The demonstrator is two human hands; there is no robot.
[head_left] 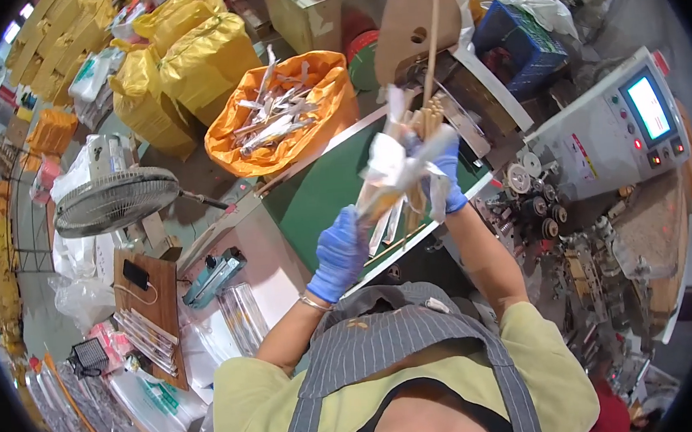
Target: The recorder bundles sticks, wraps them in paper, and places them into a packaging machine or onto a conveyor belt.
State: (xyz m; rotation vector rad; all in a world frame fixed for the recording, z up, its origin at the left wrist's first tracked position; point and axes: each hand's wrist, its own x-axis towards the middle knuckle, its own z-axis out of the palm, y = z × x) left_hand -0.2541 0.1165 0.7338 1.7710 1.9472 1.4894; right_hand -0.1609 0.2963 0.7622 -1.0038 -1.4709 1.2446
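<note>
My left hand (342, 245), in a blue glove, is closed around the lower end of a blurred bundle of white wrapper strips (388, 160) over the green belt (311, 190). My right hand (447, 175), gloved the same way, is wrapped around a bunch of thin wooden sticks (426, 119), its fingers partly hidden behind the strips. Above the bunch, one longer wooden stick (433, 47) stands up in front of a tan rounded board (408, 28). Where the two bundles meet, motion blur hides which pieces each hand holds.
An orange sack (231, 144) full of white scraps stands beyond the belt. At left are a fan (117, 201), a stapler-like teal tool (214, 277) and a brown board (162, 299) with a phone. A control panel (600, 139) and machine rollers (536, 205) flank my right arm.
</note>
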